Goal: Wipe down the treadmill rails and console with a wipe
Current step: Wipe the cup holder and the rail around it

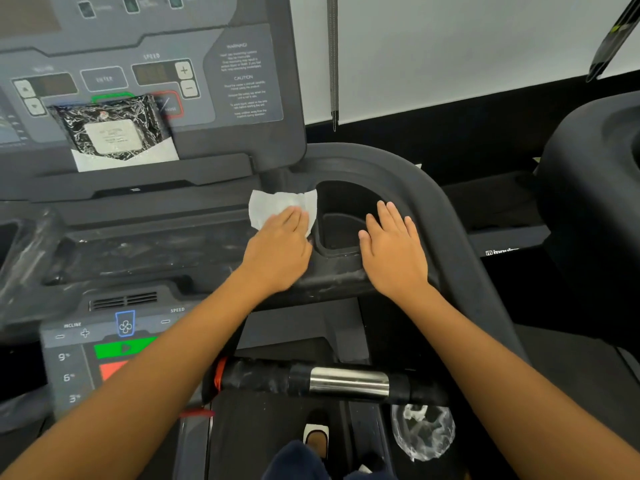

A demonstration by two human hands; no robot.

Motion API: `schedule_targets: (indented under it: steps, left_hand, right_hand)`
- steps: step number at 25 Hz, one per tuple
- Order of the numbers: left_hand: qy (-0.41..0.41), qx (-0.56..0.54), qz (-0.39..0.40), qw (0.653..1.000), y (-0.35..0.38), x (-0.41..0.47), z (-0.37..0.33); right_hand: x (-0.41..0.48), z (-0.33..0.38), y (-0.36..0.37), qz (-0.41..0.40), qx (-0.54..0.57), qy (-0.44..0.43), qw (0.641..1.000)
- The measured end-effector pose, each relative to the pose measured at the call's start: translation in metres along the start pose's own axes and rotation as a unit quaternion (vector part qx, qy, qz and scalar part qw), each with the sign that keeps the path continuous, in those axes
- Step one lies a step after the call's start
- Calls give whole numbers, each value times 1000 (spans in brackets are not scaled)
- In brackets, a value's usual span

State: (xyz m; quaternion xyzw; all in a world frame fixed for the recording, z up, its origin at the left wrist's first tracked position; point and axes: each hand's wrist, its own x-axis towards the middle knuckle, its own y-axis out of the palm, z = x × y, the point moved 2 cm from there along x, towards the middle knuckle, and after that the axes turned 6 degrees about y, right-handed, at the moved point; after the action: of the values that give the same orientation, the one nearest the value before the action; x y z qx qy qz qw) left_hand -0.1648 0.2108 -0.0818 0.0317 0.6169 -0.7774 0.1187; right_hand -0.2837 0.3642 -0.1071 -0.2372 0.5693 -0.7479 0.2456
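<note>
My left hand (277, 251) lies flat on a white wipe (277, 204), pressing it onto the black console ledge just left of the cup-holder recess (341, 223). My right hand (394, 251) rests flat, fingers together, on the right edge of that recess where the curved black side rail (446, 216) begins; it holds nothing. The grey console panel (214, 84) with speed buttons rises at the upper left. A lower control panel (86, 355) with green and red buttons sits under my left forearm.
A black wipes pack (110, 129) leans on the console shelf. A front grip bar with a chrome sensor (348, 381) crosses below my arms. A crumpled clear plastic bag (424, 431) lies beside the belt near my shoe (316, 436). Another machine (595, 188) stands right.
</note>
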Motion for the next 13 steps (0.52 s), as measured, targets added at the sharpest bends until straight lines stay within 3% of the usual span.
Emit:
schedule_targets:
  steps: [3,8,13]
  left_hand:
    - [-46,-85,-6,995,0,33,13]
    - [-166,-133,10,977,-18,85,39]
    - [-98,-67,-12,993,-19,42,7]
  right_hand:
    - [0,0,-1,1,-1,0,1000]
    - [0,-2,-3,13,17,2,1000]
    - [-2,-4,-7,23,63,-7,998]
